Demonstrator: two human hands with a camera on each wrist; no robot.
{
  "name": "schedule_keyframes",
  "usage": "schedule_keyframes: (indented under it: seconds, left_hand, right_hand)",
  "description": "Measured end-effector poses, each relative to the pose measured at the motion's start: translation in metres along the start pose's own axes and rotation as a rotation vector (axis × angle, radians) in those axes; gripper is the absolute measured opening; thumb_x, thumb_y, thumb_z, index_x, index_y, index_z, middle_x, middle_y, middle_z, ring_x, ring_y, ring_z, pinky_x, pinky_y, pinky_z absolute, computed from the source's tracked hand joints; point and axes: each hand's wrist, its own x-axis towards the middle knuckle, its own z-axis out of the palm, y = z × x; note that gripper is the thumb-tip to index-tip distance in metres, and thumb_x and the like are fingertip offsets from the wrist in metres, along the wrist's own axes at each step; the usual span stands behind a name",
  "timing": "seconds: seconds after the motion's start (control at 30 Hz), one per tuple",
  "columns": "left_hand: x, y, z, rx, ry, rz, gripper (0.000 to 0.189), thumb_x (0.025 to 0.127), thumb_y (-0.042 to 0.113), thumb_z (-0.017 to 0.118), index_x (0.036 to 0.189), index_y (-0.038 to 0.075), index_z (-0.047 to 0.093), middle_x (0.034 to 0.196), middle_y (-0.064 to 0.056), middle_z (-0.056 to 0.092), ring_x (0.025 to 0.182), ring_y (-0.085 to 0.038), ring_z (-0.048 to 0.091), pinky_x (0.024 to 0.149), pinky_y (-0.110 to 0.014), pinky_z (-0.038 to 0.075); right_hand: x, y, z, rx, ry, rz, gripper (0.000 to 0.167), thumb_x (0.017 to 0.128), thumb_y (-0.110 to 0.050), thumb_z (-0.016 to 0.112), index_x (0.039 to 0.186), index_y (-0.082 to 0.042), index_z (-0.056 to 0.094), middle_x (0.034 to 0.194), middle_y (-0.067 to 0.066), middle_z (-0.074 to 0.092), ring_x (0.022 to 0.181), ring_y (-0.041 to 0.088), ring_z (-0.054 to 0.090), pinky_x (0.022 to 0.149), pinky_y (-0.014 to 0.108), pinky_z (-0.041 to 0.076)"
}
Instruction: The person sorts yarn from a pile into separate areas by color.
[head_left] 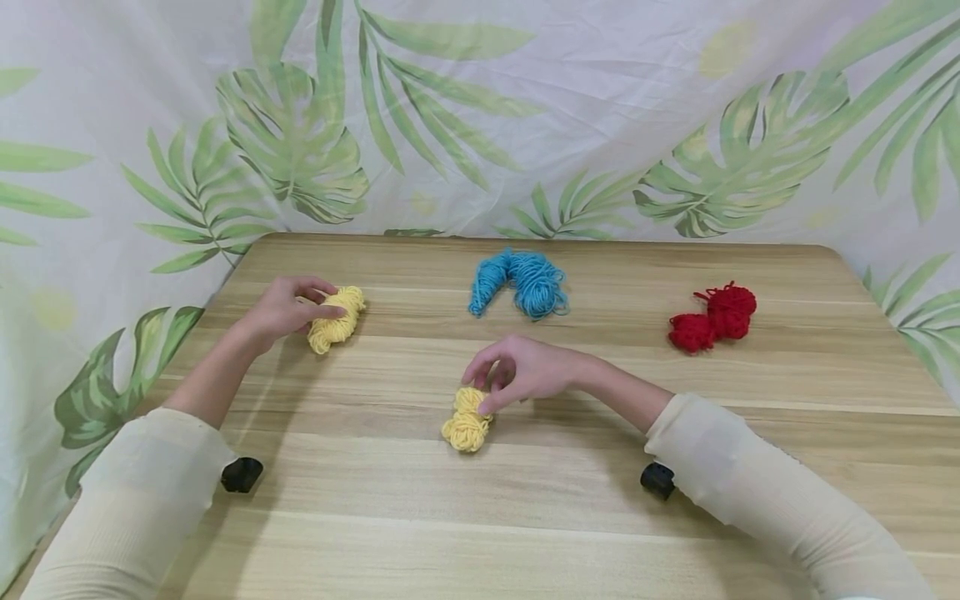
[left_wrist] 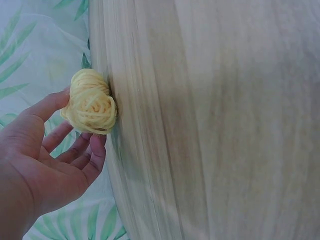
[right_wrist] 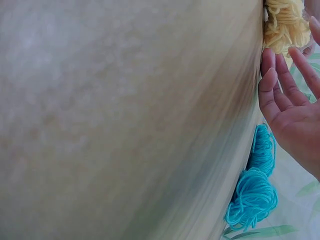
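In the head view my left hand [head_left: 288,310] pinches a yellow yarn bundle [head_left: 335,323] at the table's left side. The left wrist view shows the thumb against this wound yarn [left_wrist: 91,107], with the other fingertips around its lower side. My right hand [head_left: 528,368] pinches the upper right part of a second yellow yarn bundle [head_left: 467,432], which lies near the table's middle. Index and thumb tips touch that yarn [right_wrist: 285,30] in the right wrist view, the other fingers being loosely bent.
A blue yarn bundle [head_left: 531,282] lies curved at the back middle of the wooden table [head_left: 375,517]. Farther right is a red yarn bundle [head_left: 712,318] of two lobes. A leaf-patterned cloth [head_left: 585,100] hangs behind the table. Black devices [head_left: 242,475] show beside both sleeves.
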Motion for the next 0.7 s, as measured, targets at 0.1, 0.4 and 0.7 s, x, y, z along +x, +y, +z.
schedule_keyframes:
  seconds: [0.1, 0.4, 0.7]
  left_hand:
    - [0.0004, 0.0003, 0.0002, 0.009, -0.003, -0.003, 0.057, 0.099, 0.027, 0.073, 0.141, -0.005, 0.053, 0.138, -0.027, 0.047, 0.099, -0.021, 0.052, 0.073, -0.030, 0.053]
    - [0.0053, -0.0042, 0.0031, -0.008, -0.016, 0.013, 0.057, 0.099, 0.026, 0.073, 0.143, -0.004, 0.053, 0.140, -0.027, 0.047, 0.099, -0.019, 0.052, 0.071, -0.028, 0.054]
    - [0.0050, -0.0054, 0.0029, -0.006, -0.034, 0.016, 0.058, 0.100, 0.025, 0.071, 0.145, -0.005, 0.050, 0.142, -0.027, 0.045, 0.101, -0.019, 0.052, 0.073, -0.029, 0.053]
  right_hand:
    - [0.0002, 0.0002, 0.0002, 0.016, -0.010, 0.008, 0.037, 0.086, -0.004, 0.084, 0.120, 0.002, 0.070, 0.106, 0.006, 0.070, 0.082, 0.015, 0.067, 0.073, 0.024, 0.054]
    - [0.0029, 0.0026, 0.0044, 0.019, 0.002, -0.034, 0.020, 0.087, 0.001, 0.080, 0.105, 0.004, 0.072, 0.102, 0.008, 0.071, 0.081, 0.013, 0.068, 0.075, 0.025, 0.056]
    - [0.0044, -0.0008, 0.0070, 0.026, 0.001, -0.038, 0.023, 0.088, 0.001, 0.078, 0.109, 0.004, 0.070, 0.104, 0.011, 0.069, 0.081, 0.013, 0.068, 0.075, 0.025, 0.056]
